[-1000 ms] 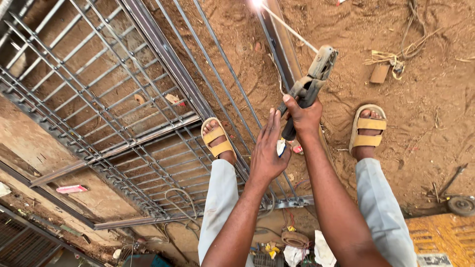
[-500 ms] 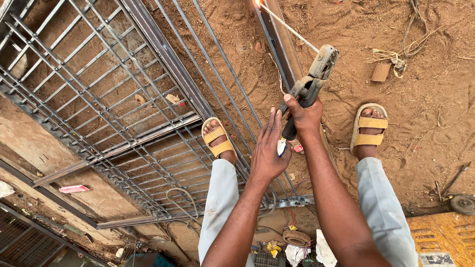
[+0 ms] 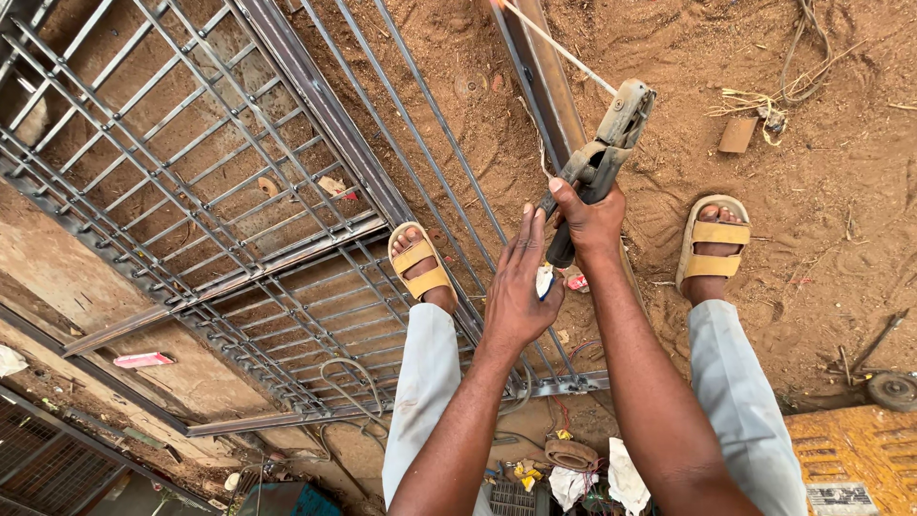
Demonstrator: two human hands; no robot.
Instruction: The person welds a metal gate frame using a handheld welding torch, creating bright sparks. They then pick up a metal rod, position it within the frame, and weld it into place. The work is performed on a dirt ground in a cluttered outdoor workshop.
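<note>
Ground of dry reddish-brown dirt [image 3: 841,287], loose and lumpy, fills the view from above.

Far left: small flat red-and-white packet [image 3: 143,359], oblong, lying on a pale concrete strip [image 3: 57,277]. Print too small to make out.

Left to centre: steel window grille [image 3: 191,191] lying flat on the dirt, thin round bars crossed inside a flat-bar frame, metal dull grey with rust tint. One scrap of pale paper [image 3: 334,185] shows through the bars.

Centre: left foot in a tan two-strap sandal [image 3: 420,263], resting on the bars of the grille. Pale grey trouser legs [image 3: 425,382] below it.

Left hand [image 3: 516,287]: fingers straight and together, palm flat, held just beside the lower end of the tool; a small white and blue object [image 3: 543,280] sits at its edge, kind cannot be told.

Right hand [image 3: 587,215]: fingers clamped round the dark handle of a welding electrode holder [image 3: 602,158], worn grey metal head, tilted up and away. A thin pale rod [image 3: 559,48] runs from its head to a long steel bar [image 3: 540,67] lying on the dirt.

Right: second tan sandal [image 3: 712,244] on bare dirt. Beyond it, a small brown rectangular block [image 3: 737,135] and dry straw [image 3: 764,100].

Bottom right: yellow patterned surface [image 3: 850,459]; dark small wheel [image 3: 893,390] just above it.
</note>
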